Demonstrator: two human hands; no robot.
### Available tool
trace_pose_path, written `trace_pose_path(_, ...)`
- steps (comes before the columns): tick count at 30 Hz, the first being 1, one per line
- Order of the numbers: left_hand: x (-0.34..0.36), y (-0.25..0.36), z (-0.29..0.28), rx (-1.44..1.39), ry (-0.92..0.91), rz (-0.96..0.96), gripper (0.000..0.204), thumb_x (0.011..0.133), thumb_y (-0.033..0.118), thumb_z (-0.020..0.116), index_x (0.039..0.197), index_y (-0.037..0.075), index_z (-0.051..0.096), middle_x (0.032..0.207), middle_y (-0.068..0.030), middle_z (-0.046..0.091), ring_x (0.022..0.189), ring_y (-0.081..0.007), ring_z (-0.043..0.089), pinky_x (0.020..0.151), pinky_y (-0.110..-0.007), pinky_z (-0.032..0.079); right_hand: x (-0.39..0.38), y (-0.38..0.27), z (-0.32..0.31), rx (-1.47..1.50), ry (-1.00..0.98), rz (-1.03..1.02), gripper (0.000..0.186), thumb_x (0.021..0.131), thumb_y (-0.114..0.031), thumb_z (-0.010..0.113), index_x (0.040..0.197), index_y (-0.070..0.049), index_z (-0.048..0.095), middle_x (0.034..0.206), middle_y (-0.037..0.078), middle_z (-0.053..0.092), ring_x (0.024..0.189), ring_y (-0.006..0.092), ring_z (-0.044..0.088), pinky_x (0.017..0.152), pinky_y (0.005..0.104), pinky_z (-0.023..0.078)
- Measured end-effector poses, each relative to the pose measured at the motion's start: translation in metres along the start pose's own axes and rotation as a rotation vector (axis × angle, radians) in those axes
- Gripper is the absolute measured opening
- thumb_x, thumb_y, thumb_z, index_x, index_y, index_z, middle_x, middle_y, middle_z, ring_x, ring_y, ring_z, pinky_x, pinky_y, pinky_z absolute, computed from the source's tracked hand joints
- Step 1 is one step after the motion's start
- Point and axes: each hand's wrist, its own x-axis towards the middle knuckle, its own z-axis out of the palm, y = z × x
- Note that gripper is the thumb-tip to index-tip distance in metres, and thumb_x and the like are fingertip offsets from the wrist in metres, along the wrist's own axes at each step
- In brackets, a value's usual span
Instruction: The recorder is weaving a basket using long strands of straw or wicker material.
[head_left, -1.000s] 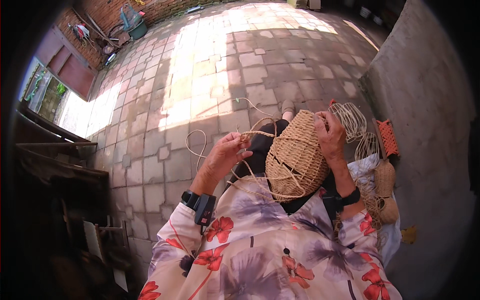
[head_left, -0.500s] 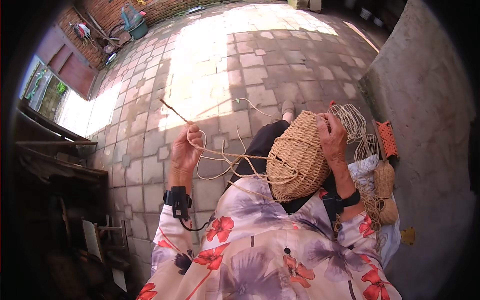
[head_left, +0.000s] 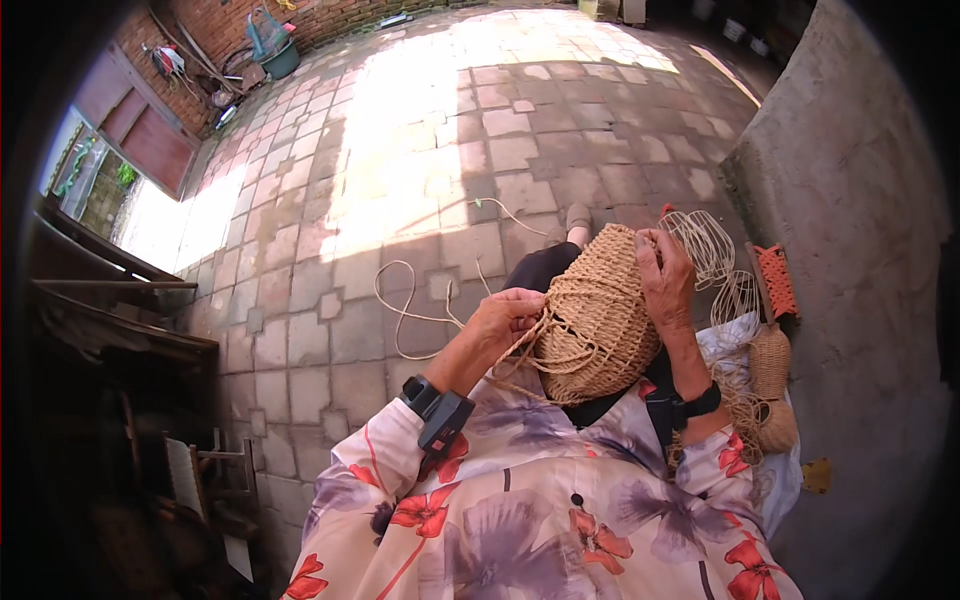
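Observation:
A tan woven straw basket (head_left: 600, 310) rests on my lap, its rounded side facing up. My right hand (head_left: 665, 278) grips the basket's upper right edge, thumb and fingers closed on it. My left hand (head_left: 505, 325) is closed in a pinch on a straw cord (head_left: 532, 335) right beside the basket's left side. Loose ends of cord lie over the basket's lower part, and a long loop (head_left: 400, 312) trails left past my left hand. The exact spot where my left fingertips meet the weave is hard to make out.
Right of my lap are a bundle of pale cord (head_left: 705, 255), an orange woven piece (head_left: 775, 280) and a straw-woven shape (head_left: 770, 365) on white cloth. A concrete wall (head_left: 850, 200) rises at right. Dark wooden furniture (head_left: 120, 320) stands at left on the paved floor (head_left: 290, 350).
My left hand has come from the far left, where it held the cord stretched out, to the basket's left side. The cord has gone slack. My right hand stays on the basket's edge.

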Motion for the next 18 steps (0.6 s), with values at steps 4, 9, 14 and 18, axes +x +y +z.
trace_pose_path(4,-0.004,-0.007,0.004,0.033,0.088,0.04,0.011,0.091,0.012,0.064,0.099,0.005,0.062,0.082,-0.002,0.067,0.063,-0.0072,0.062,0.054,-0.019,0.053,0.001,-0.001,0.0,-0.008,-0.013,0.02,0.024,0.091,-0.024,0.058,0.093,-0.001,0.062,0.09,0.014,0.064,0.082,0.0305,0.06,0.075,0.0389,0.047)
trace_pose_path(9,-0.012,-0.008,0.012,0.168,0.129,0.108,0.013,0.09,0.014,0.066,0.098,0.007,0.059,0.082,0.0008,0.064,0.064,-0.0059,0.061,0.051,-0.017,0.051,0.001,0.001,0.0,0.001,-0.006,0.012,0.023,0.091,-0.024,0.058,0.094,-0.001,0.063,0.091,0.014,0.064,0.083,0.0308,0.06,0.076,0.0392,0.047)
trace_pose_path(14,-0.013,-0.008,0.01,0.161,0.134,0.088,0.012,0.09,0.013,0.064,0.098,0.008,0.058,0.083,0.0011,0.064,0.063,-0.0059,0.06,0.051,-0.017,0.052,0.0,-0.002,0.0,-0.013,-0.003,0.002,0.023,0.091,-0.023,0.058,0.094,0.0,0.062,0.092,0.015,0.064,0.085,0.0315,0.06,0.076,0.0392,0.047)
trace_pose_path(18,-0.016,-0.001,0.021,0.179,0.18,0.033,0.011,0.09,0.013,0.064,0.097,0.009,0.056,0.081,0.0013,0.061,0.061,-0.0063,0.058,0.05,-0.018,0.053,-0.002,0.002,-0.001,-0.014,-0.009,0.017,0.023,0.09,-0.023,0.057,0.095,0.0,0.062,0.092,0.015,0.064,0.085,0.0318,0.06,0.077,0.0394,0.047)
